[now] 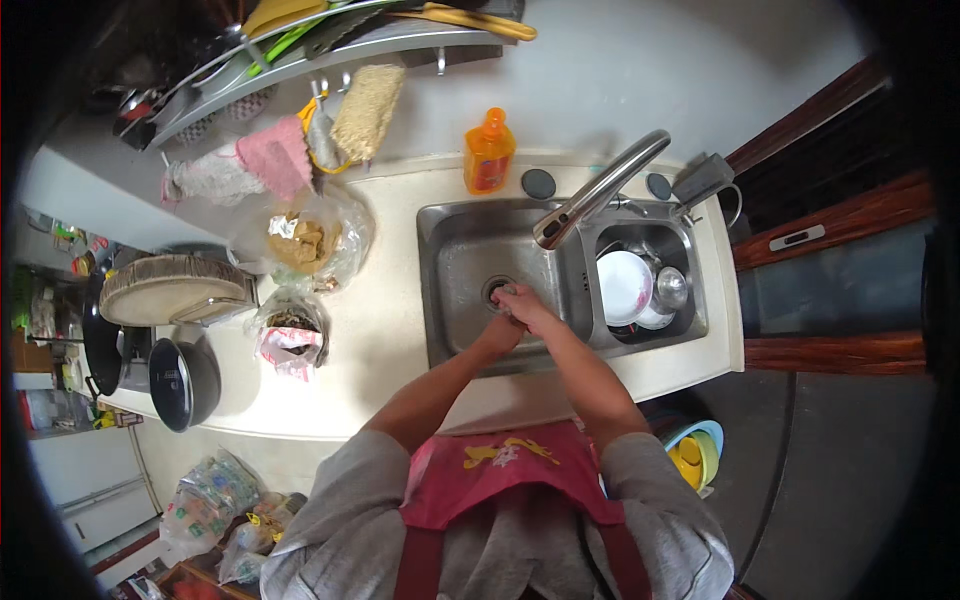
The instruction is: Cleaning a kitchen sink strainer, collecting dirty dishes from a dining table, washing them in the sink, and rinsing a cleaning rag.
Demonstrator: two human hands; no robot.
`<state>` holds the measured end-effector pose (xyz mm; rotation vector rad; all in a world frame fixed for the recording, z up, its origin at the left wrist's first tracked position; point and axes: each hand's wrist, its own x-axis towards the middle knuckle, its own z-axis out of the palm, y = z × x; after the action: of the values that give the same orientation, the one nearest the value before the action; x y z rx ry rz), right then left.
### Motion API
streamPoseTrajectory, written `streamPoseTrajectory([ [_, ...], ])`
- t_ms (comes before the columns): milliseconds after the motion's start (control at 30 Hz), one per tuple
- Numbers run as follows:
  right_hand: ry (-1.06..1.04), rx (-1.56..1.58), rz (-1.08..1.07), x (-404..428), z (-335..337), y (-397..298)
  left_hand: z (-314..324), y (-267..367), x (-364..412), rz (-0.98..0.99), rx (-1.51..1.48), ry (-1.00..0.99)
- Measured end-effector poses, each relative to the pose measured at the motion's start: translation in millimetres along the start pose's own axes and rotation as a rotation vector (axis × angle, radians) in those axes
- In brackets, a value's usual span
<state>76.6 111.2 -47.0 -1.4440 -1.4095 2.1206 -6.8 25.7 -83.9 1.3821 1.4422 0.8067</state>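
Note:
My right hand [525,306] and my left hand [504,334] are pressed together low in the larger basin of a stainless steel double sink [457,240]. The right hand's fingers reach over the drain [495,285]; the left hand sits just below, against the right. A small greyish patch shows at the right fingertips, too small to identify. Whether either hand grips something is hidden. Above the basin's right side hangs the metal faucet [607,184], with no water plainly visible from its spout.
The smaller basin holds a white bowl [624,289] and other dishes. An orange pump bottle [490,154] stands behind the sink. On the counter to the left are plastic bags [349,232], an open packet [289,345] and a dark pot [184,382]. A loofah [367,109] hangs from the rack.

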Motion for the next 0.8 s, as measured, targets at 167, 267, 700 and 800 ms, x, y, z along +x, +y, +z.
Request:
streamPoseTrajectory([
  [167, 0.259, -0.754, 0.042, 17.7, -7.1, 28.9, -9.0, 33.0, -5.3, -0.052, 0.661, -0.280],
  [267, 0.338, -0.887, 0.104, 1.8, 13.4, 18.4, -20.0, 30.2, -20.1, -0.226, 0.615, -0.255],
  [700, -0.101, 0.090, -0.123, -116.8, -23.1, -24.2, -59.9, 89.3, -85.4, 0.117, 0.091, 0.454],
  [800, -0.203, 0.366, -0.349, -133.0, -23.4, -28.5, -45.7, 77.6, -99.0, 0.093, 0.197, 0.603],
])
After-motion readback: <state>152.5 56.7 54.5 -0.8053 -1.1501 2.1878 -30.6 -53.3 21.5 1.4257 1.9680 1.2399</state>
